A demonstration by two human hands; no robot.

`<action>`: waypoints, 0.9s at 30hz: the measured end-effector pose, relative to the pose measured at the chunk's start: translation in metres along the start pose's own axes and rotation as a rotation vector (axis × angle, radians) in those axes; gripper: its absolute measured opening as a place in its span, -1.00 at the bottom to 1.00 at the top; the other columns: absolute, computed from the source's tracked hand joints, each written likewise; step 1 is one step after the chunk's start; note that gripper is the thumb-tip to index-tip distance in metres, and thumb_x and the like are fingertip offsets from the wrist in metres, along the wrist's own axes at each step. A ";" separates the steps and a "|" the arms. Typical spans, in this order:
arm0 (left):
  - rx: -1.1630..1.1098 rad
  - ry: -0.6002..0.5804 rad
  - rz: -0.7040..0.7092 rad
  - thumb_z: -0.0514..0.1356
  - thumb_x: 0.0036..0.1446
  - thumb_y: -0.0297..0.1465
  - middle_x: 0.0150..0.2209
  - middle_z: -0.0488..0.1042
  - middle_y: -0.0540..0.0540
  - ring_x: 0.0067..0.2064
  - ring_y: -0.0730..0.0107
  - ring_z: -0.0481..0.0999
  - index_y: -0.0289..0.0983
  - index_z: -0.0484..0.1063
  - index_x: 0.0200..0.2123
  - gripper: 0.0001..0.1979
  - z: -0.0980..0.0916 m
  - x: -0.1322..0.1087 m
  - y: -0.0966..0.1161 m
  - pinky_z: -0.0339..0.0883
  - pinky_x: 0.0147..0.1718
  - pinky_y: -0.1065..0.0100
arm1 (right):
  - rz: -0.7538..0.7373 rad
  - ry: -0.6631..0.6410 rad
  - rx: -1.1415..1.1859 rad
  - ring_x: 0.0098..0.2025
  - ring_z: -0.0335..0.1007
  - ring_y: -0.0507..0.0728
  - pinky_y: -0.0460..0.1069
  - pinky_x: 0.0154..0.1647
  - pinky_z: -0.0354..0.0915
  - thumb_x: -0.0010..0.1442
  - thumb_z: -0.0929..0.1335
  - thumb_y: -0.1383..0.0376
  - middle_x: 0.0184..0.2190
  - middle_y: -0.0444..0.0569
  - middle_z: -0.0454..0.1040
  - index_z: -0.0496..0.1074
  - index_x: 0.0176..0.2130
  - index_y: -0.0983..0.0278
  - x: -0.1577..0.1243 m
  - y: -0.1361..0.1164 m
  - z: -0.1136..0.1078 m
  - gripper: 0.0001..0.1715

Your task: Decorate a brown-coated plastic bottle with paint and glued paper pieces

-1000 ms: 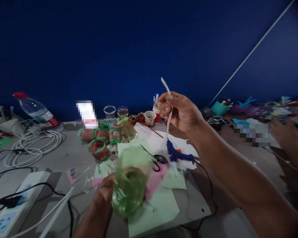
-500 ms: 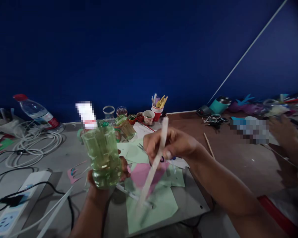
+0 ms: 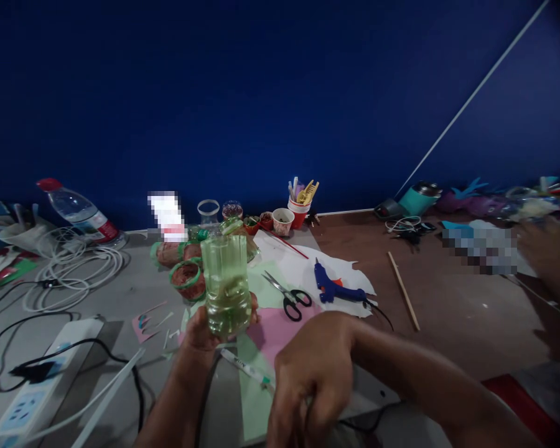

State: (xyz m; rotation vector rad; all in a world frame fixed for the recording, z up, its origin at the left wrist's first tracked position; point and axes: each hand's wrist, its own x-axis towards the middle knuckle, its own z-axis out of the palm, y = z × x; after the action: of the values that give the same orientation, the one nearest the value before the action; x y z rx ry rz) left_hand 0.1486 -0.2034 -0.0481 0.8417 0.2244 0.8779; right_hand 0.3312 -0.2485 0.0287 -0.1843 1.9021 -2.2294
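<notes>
Head view: I log all places against one landmark, the black-handled metal scissors (image 3: 293,302).
Left hand (image 3: 200,330): closed round the lower part of a green translucent plastic vessel with ribbed walls (image 3: 226,280), fingers showing on both sides of it.
Vessel position: upright, held to the left of the scissors.
Right hand (image 3: 313,373): on the near side of the scissors, its back to me, fingers bent downward; fingertips hidden, so I cannot tell how far open it is or whether it holds anything.
White marker with green end (image 3: 245,367): nearer than the scissors, between the hands, partly over pale green paper (image 3: 254,401).
Blue glue gun with orange trigger (image 3: 329,287): just right of the scissors.
Thin pale wooden stick (image 3: 402,289): farther right of the scissors.
Round brown tub with green rim (image 3: 191,292): left of the scissors, past the vessel.
Co-worker's hand (image 3: 546,249): well right of the scissors, blurred.
</notes>
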 end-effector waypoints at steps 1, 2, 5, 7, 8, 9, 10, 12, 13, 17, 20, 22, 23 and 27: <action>-0.016 0.015 -0.012 0.30 -0.19 0.07 -0.24 0.56 -0.20 -0.31 0.10 0.56 -0.28 0.45 -0.01 -0.27 -0.001 0.000 0.000 0.37 -0.11 -0.04 | -0.033 -0.041 -0.043 -0.40 0.54 0.07 -0.20 -0.31 0.37 -0.12 0.54 0.20 -0.54 -0.08 0.50 0.42 -0.49 0.30 0.007 0.008 0.001 -0.71; -0.034 0.023 -0.024 0.30 -0.15 0.05 -0.21 0.57 -0.21 -0.28 0.08 0.57 -0.27 0.46 -0.01 -0.30 -0.001 0.001 0.000 0.36 -0.08 -0.05 | -0.048 -0.099 -0.101 -0.44 0.53 0.06 -0.21 -0.34 0.37 -0.15 0.55 0.21 -0.61 -0.12 0.46 0.37 -0.58 0.27 0.012 0.013 0.002 -0.67; -0.066 0.047 -0.033 0.30 -0.09 0.00 -0.12 0.57 -0.25 -0.18 0.01 0.58 -0.30 0.47 -0.02 -0.37 -0.004 0.003 -0.001 0.36 -0.04 -0.03 | -0.108 -0.145 -0.190 -0.45 0.52 0.08 -0.18 -0.38 0.39 -0.17 0.55 0.17 -0.60 -0.12 0.46 0.36 -0.58 0.25 0.007 0.008 0.003 -0.65; -0.065 0.072 -0.026 0.29 -0.07 -0.01 -0.09 0.57 -0.26 -0.14 0.01 0.57 -0.31 0.48 -0.03 -0.38 -0.006 0.006 -0.003 0.37 -0.04 0.01 | -0.119 -0.054 -0.169 -0.21 0.53 0.17 -0.08 -0.15 0.42 -0.05 0.51 0.20 -0.32 0.03 0.56 0.44 -0.34 0.30 -0.013 -0.009 0.003 -0.69; -0.059 0.081 -0.022 0.29 -0.07 0.00 -0.10 0.57 -0.26 -0.14 0.02 0.57 -0.32 0.48 -0.04 -0.38 -0.006 0.007 -0.005 0.37 -0.04 0.03 | -0.104 0.137 -0.152 -0.13 0.50 0.17 -0.03 -0.07 0.39 0.11 0.41 0.22 -0.20 0.09 0.53 0.43 -0.20 0.33 -0.026 -0.018 0.001 -0.73; -0.047 0.089 -0.016 0.29 -0.07 0.00 -0.10 0.57 -0.25 -0.13 0.03 0.57 -0.32 0.49 -0.04 -0.38 -0.006 0.009 -0.006 0.38 -0.05 0.04 | -0.116 0.349 -0.128 -0.17 0.50 0.13 -0.02 -0.09 0.39 0.18 0.36 0.22 -0.22 0.09 0.52 0.43 -0.16 0.37 -0.038 -0.025 -0.001 -0.72; -0.031 0.099 -0.007 0.30 -0.07 0.00 -0.10 0.57 -0.25 -0.13 0.04 0.57 -0.31 0.48 -0.04 -0.38 -0.006 0.010 -0.008 0.38 -0.05 0.05 | -0.159 0.602 -0.097 -0.25 0.48 0.08 -0.05 -0.15 0.39 0.21 0.34 0.20 -0.30 0.05 0.52 0.44 -0.17 0.39 -0.050 -0.029 -0.004 -0.70; 0.002 0.127 0.009 0.33 -0.09 -0.03 -0.07 0.56 -0.23 -0.09 0.07 0.55 -0.27 0.47 -0.03 -0.39 -0.004 0.013 -0.011 0.37 -0.04 0.06 | -0.176 1.113 -0.101 -0.39 0.40 -0.01 -0.12 -0.31 0.34 0.20 0.35 0.19 -0.38 -0.04 0.48 0.44 -0.20 0.37 -0.065 -0.027 -0.014 -0.72; 0.015 0.146 0.020 0.35 -0.10 -0.05 -0.05 0.55 -0.21 -0.07 0.08 0.54 -0.24 0.45 -0.01 -0.39 -0.002 0.014 -0.012 0.36 -0.02 0.06 | -0.205 1.328 -0.097 -0.45 0.33 -0.05 -0.14 -0.38 0.29 0.17 0.37 0.18 -0.41 -0.09 0.46 0.44 -0.22 0.35 -0.068 -0.021 -0.020 -0.73; 0.051 0.203 0.048 0.41 -0.16 -0.14 -0.05 0.55 -0.18 0.01 0.04 0.50 -0.17 0.41 0.04 -0.35 0.011 0.018 -0.013 0.30 0.04 0.03 | -0.186 1.577 -0.034 -0.35 0.31 -0.01 -0.10 -0.34 0.26 0.08 0.42 0.15 -0.29 -0.07 0.42 0.39 -0.11 0.32 -0.058 0.014 -0.038 -0.58; 0.087 0.220 0.033 0.44 -0.20 -0.18 -0.07 0.55 -0.19 0.03 -0.02 0.48 -0.17 0.39 0.07 -0.29 0.021 0.020 -0.011 0.27 0.06 0.02 | -0.246 1.504 -0.010 -0.24 0.33 0.04 -0.03 -0.20 0.28 0.02 0.45 0.07 -0.14 -0.01 0.38 0.33 0.01 0.29 -0.044 0.033 -0.043 -0.38; 0.113 0.238 0.014 0.44 -0.19 -0.21 -0.09 0.56 -0.19 0.03 -0.02 0.48 -0.18 0.41 0.06 -0.32 0.025 0.020 -0.011 0.29 0.06 0.04 | -0.284 1.462 -0.025 -0.19 0.32 0.07 0.01 -0.10 0.27 -0.02 0.48 0.03 -0.09 0.02 0.37 0.31 0.03 0.28 -0.039 0.039 -0.043 -0.30; 0.125 0.253 0.010 0.43 -0.18 -0.22 -0.10 0.57 -0.18 0.02 -0.02 0.49 -0.19 0.42 0.05 -0.34 0.025 0.020 -0.011 0.30 0.05 0.06 | -0.292 1.442 -0.035 -0.18 0.32 0.08 0.02 -0.07 0.26 -0.04 0.48 0.02 -0.08 0.03 0.38 0.32 0.03 0.28 -0.038 0.042 -0.044 -0.28; 0.152 0.335 0.012 0.40 -0.12 -0.22 -0.10 0.57 -0.15 -0.01 0.04 0.51 -0.18 0.46 0.01 -0.44 0.020 0.021 -0.015 0.35 0.01 0.11 | -0.324 1.406 -0.003 -0.14 0.34 0.11 0.03 -0.04 0.26 -0.07 0.50 0.01 -0.08 0.03 0.40 0.35 0.02 0.27 -0.039 0.050 -0.047 -0.27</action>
State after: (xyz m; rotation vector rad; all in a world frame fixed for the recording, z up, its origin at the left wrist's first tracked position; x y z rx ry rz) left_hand 0.1801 -0.2040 -0.0426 0.8332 0.5847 1.0202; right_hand 0.3626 -0.2018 -0.0268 1.5667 2.4712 -2.8357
